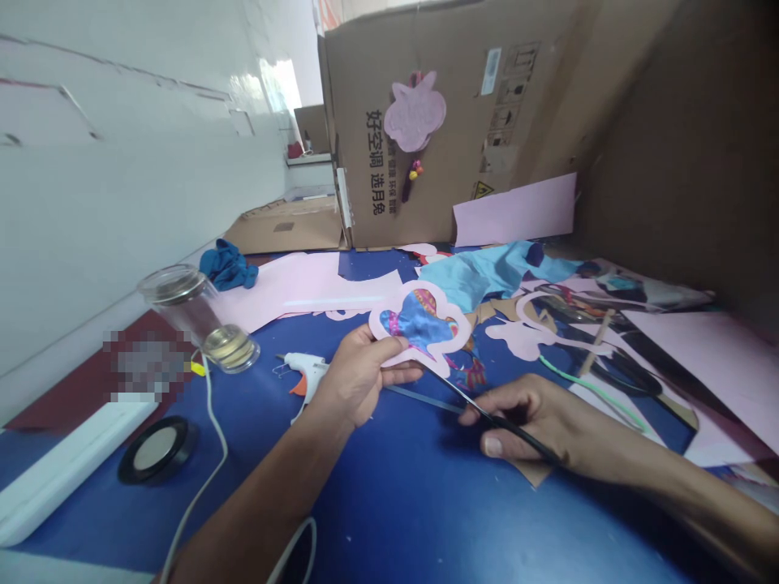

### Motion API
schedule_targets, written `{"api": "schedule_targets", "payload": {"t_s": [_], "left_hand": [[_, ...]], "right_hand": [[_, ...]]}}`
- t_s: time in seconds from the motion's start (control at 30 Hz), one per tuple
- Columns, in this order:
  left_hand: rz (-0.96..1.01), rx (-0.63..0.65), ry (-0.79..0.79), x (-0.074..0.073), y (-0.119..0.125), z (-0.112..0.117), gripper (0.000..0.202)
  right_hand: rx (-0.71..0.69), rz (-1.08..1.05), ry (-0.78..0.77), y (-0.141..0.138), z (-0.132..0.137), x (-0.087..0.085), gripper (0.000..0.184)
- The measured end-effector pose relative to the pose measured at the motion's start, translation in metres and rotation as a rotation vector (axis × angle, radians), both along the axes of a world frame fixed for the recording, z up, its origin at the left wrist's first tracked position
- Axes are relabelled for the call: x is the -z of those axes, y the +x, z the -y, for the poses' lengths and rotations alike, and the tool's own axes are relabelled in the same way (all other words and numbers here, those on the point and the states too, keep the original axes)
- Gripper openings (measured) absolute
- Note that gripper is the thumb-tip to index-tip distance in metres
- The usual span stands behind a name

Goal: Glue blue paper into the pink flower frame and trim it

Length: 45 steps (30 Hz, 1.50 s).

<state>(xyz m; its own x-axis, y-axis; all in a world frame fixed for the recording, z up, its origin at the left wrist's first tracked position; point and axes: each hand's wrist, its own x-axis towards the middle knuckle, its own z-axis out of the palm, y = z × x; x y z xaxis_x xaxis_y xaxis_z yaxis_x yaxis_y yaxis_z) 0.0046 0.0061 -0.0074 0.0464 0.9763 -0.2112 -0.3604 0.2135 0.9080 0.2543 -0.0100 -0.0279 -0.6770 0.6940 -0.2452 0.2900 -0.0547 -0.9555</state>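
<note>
My left hand [365,365] pinches a pink cloud-shaped cutout [458,315] with a shiny blue patterned fabric piece [419,326] on its face. In my right hand [529,422] is a pair of slim scissors [496,419] with black handles, seen nearly edge-on. Their thin blades reach to the lower edge of the cutout. Just behind my left wrist, a white glue gun [310,369] with an orange trigger lies on the blue tabletop [419,503]. Light blue cloth [487,274] spreads behind the cutout.
Pink sheets [304,280] and pink offcuts [520,337] lie at the back and right. A glass jar [195,312], black tape roll [157,448] and white cable [213,430] are at left. A large cardboard box [450,186] stands behind, bearing a pink hanging ornament [415,113].
</note>
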Motion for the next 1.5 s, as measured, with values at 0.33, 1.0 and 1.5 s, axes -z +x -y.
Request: {"api": "schedule_targets", "payload": {"t_s": [0.33,1.0,1.5], "left_hand": [[-0.008,0.008,-0.012,-0.0009,-0.0002,-0.0001,0.020],[-0.005,0.036,-0.031,-0.0001,-0.0022,-0.0006,0.017],[-0.020,0.053,-0.031,0.0000,-0.0020,-0.0003,0.018]], "right_hand": [[-0.001,-0.002,0.001,-0.0006,-0.0016,0.0012,0.039],[-0.013,-0.042,-0.016,0.0009,-0.0011,0.0042,0.038],[0.002,-0.020,0.001,0.0026,0.0011,0.0071,0.040]]}}
